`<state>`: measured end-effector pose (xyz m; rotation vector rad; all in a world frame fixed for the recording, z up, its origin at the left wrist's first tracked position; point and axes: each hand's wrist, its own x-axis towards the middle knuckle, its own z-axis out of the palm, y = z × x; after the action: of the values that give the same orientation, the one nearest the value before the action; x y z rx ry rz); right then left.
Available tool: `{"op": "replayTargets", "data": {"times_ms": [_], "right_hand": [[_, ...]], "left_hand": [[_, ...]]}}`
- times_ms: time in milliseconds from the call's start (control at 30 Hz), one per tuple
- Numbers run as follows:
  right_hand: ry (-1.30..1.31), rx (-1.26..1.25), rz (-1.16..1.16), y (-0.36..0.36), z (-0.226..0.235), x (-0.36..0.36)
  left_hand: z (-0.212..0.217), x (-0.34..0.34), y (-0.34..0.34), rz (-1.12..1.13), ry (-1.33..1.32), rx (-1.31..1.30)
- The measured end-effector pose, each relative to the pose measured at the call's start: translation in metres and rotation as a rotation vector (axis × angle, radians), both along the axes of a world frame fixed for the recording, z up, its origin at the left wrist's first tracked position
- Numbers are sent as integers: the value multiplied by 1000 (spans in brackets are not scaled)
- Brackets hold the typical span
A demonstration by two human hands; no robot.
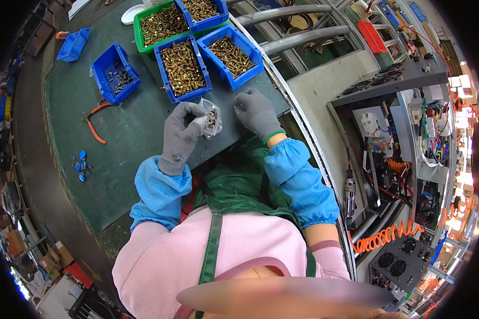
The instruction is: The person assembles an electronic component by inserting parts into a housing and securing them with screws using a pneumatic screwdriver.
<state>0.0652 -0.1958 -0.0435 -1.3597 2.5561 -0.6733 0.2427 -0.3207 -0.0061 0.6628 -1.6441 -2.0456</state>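
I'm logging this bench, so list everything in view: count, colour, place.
Table: 1, green, centre
Blue bins: 5, blue, far side
Green bin: 1, green, far side
Fasteners: many, gold and grey, bins
Pliers: 1, orange, left side
Small parts: several, blue, left side
Bag: 1, clear, centre
Dish: 1, white, far side
Red bin: 1, red, upper right
Cabinet: 1, grey, right
Hose: 1, orange, lower right
Clutter: uncounted, mixed, rim
Apron: 1, green, lower centre
Sleeves: 2, blue, forearms
Left hand: 1, grey-gloved, holding bag
Right hand: 1, grey-gloved, over table

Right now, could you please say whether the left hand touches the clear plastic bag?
Touching: the head view shows the left hand gripping the clear plastic bag by its left side.
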Motion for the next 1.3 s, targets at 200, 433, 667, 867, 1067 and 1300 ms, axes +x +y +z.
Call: {"op": "replayTargets", "data": {"times_ms": [200, 433, 667, 867, 1067, 1300], "right_hand": [[-118, -93, -23, 5, -3, -11], [-295, -167, -96, 4, 23, -8], [-371, -303, 140, -9, 108, 21], [-10, -197, 354, -18, 100, 31], [-171, -446, 212, -27, 101, 39], [-145, -652, 129, -26, 92, 38]], "left_hand": [[11, -4, 7, 6, 43, 14], [8, -7, 10, 56, 23, 13], [5, -7, 7, 48, 6, -6], [12, -10, 9, 46, -37, -23], [8, -10, 8, 66, -71, -137], [10, -8, 7, 63, -82, -33]]}}
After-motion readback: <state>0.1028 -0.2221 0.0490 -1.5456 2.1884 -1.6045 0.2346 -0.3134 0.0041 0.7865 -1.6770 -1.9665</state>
